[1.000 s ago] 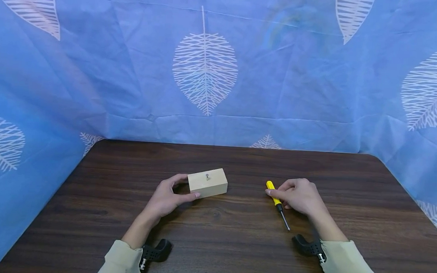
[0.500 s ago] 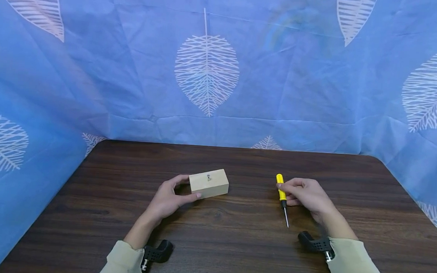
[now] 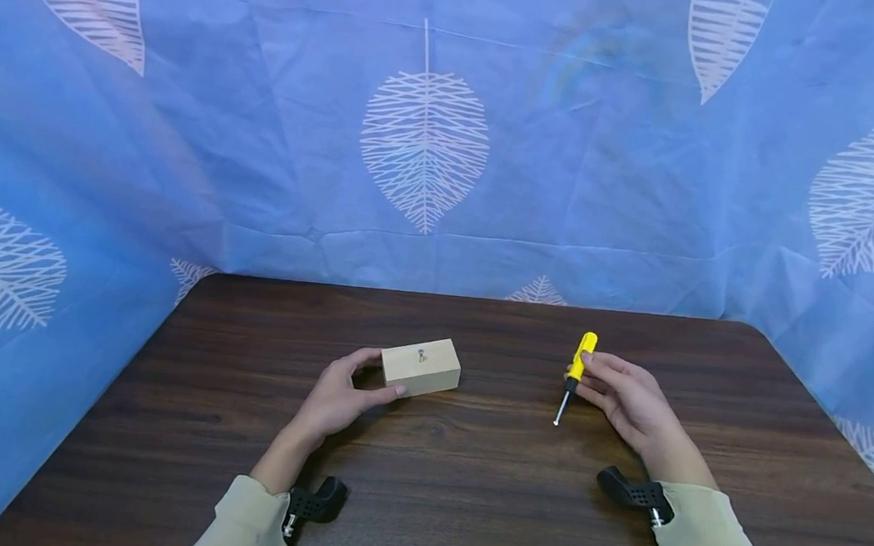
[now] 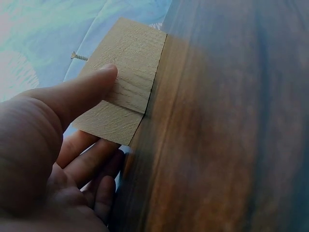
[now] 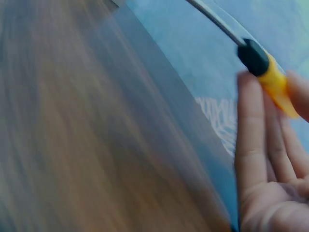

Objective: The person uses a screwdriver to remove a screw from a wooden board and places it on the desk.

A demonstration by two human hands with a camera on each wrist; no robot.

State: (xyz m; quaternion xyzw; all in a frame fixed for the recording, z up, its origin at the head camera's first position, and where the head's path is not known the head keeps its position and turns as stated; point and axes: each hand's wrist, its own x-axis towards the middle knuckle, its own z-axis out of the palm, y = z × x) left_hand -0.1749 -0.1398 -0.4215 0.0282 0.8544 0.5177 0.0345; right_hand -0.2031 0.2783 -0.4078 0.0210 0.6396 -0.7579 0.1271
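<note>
A pale wooden block [image 3: 423, 379] sits on the table, left of the middle. From its top face a small screw [image 3: 422, 356] sticks up; the left wrist view shows the threads of this screw [image 4: 79, 56] below a flared head. My left hand [image 3: 335, 396] grips the block's left end, thumb on the near side and fingers behind. To the right, my right hand [image 3: 632, 402] pinches a screwdriver by its yellow handle [image 3: 583, 353]. Its black collar [image 5: 253, 57] and metal shaft show in the right wrist view. The screwdriver's tip points down and slightly left, above the table.
The dark wood-grain table [image 3: 469, 492] reaches back to a blue cloth backdrop [image 3: 280, 130] with white leaf prints. Black wrist mounts [image 3: 318, 499] jut inward from both sleeves, low over the table.
My right hand has lifted the screwdriver and swung it, so its tip now points down-left instead of down-right. The left hand and block stay in place; the head view shifts slightly.
</note>
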